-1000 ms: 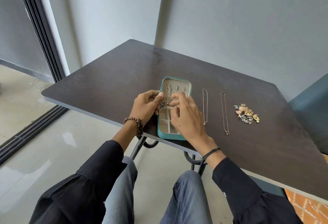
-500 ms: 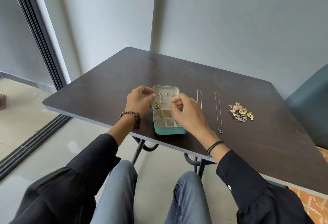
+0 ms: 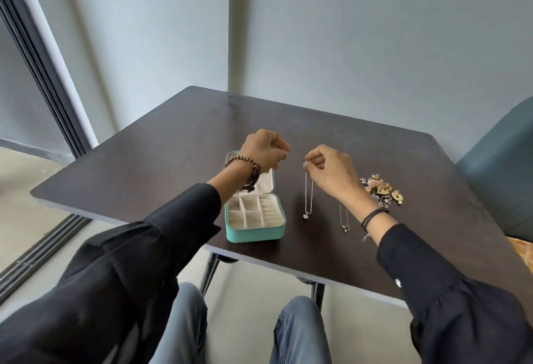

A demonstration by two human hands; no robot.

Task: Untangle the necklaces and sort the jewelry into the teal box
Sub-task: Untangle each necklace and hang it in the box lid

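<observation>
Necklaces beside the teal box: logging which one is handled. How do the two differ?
The inner necklace is pinched at its far end by the right hand; the outer necklace lies ungripped. The inner necklace shows fully; the outer necklace is partly hidden behind the wrist. Both are thin chains with small pendants.

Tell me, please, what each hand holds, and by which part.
Right hand pinches a necklace by its top end; whether the left hand holds anything is unclear.

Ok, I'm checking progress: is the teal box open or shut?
Open: the teal box shows its cream compartments, and its lid stands raised, partly hidden by the left hand.
</observation>
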